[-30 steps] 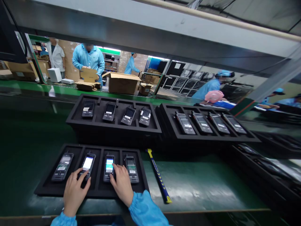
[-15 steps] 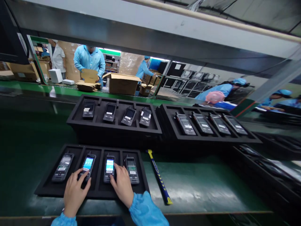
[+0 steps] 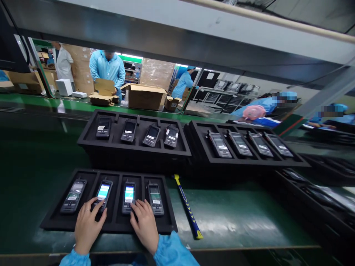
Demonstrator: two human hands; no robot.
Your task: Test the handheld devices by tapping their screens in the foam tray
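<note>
Blue sleeves [image 3: 174, 249] end in two hands, set apart. The left hand [image 3: 89, 223] spreads over the lower part of the second handset [image 3: 103, 191]; whether it grips cannot be told. The right hand [image 3: 146, 223], loosely open, has its fingertips at the lower right edge of the third handset [image 3: 129, 194]. Both handsets are dark, with white labels and glowing blue-and-white screens, lying in separate compartments of a black tray [image 3: 55, 225], between two unlit handsets [image 3: 73, 196]. Beyond are raised trays [image 3: 133, 149] of more handsets, then an open carton [image 3: 145, 99].
</note>
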